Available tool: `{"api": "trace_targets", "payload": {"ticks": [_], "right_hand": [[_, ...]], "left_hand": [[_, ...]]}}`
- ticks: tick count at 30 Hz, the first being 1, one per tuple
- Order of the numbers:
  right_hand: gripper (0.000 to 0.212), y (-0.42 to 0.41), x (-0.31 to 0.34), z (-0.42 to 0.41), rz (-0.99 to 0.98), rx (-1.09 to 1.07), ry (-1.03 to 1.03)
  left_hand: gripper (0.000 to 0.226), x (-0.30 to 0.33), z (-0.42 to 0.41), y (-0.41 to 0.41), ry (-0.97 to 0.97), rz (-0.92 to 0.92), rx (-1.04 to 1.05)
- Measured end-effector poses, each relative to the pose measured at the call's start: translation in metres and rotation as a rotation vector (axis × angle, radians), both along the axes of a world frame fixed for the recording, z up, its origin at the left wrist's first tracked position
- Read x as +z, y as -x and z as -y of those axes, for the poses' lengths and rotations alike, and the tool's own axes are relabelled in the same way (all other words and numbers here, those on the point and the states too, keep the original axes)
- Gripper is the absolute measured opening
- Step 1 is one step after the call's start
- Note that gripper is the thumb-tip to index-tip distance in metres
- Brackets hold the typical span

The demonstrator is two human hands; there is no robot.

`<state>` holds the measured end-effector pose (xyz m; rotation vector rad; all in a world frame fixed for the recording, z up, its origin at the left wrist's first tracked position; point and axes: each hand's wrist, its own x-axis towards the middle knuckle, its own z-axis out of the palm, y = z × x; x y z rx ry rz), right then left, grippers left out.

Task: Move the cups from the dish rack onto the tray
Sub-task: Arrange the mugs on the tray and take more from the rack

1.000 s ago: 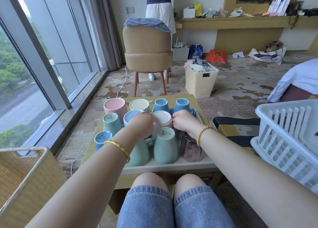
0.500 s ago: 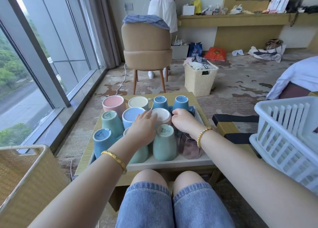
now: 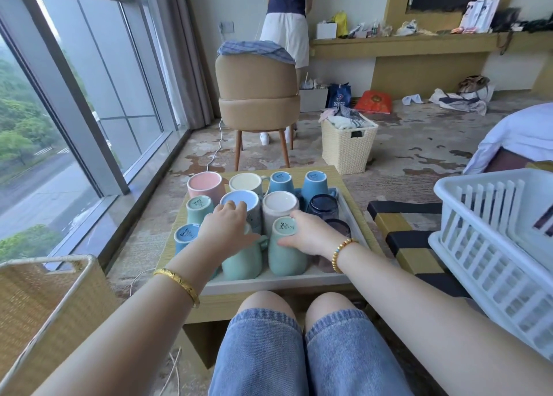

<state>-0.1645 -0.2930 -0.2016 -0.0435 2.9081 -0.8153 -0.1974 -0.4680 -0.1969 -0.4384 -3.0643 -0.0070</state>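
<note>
While the cups stand upside down and packed close together on the white tray point(image 3: 353, 216), both hands rest among the front ones. A green cup point(image 3: 285, 253) at the front middle is held by the right hand point(image 3: 311, 234), with the thumb low on its side and the fingers curled round its upturned base. Just to its left stands a green mug point(image 3: 244, 261) with a handle, largely covered by the left hand point(image 3: 227, 231), whose fingers reach forward onto the near edge of a pale blue cup point(image 3: 239, 201); whether they grip that cup or only touch it cannot be told. Beside the pale blue cup sits a white cup point(image 3: 279, 204), and to the right of that a dark blue glass point(image 3: 323, 205), with a dusky purple glass point(image 3: 339, 226) partly hidden behind the right wrist. Along the far row are a pink cup point(image 3: 205, 182), a cream cup point(image 3: 245, 183) and two blue cups point(image 3: 281, 180), and on the left side a small green cup point(image 3: 199, 205) and another blue cup point(image 3: 185, 235). The tray lies on a low wooden table point(image 3: 344, 183) in front of the person's knees. To the right, well apart from the tray, stands the white plastic dish rack point(image 3: 478, 246). At the near left is a woven basket point(image 3: 45, 306), and beyond the table are a tan chair point(image 3: 258, 90) and a cream wicker basket point(image 3: 347, 147) on the floor.
</note>
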Motion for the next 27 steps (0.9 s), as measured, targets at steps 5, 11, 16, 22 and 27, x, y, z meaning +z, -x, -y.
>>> {"api": "trace_targets", "payload": {"ticks": [5, 11, 16, 22, 27], "right_hand": [[0.056, -0.003, -0.001, 0.004, -0.019, -0.022, -0.011], [0.047, -0.005, 0.000, 0.006, -0.042, -0.043, -0.057], [0.047, -0.007, -0.004, 0.011, -0.064, -0.065, -0.018], [0.052, -0.007, -0.005, 0.015, -0.068, -0.069, -0.050], [0.066, -0.007, -0.010, 0.015, -0.050, -0.070, -0.057]], "left_hand": [[0.056, 0.002, 0.010, 0.002, 0.043, 0.154, -0.003], [0.060, 0.002, 0.014, 0.003, 0.031, 0.082, 0.056], [0.055, -0.003, 0.008, 0.001, -0.016, 0.034, 0.075], [0.055, -0.005, 0.009, 0.002, -0.027, 0.024, 0.089], [0.055, -0.006, 0.009, -0.001, -0.041, 0.007, 0.057]]}}
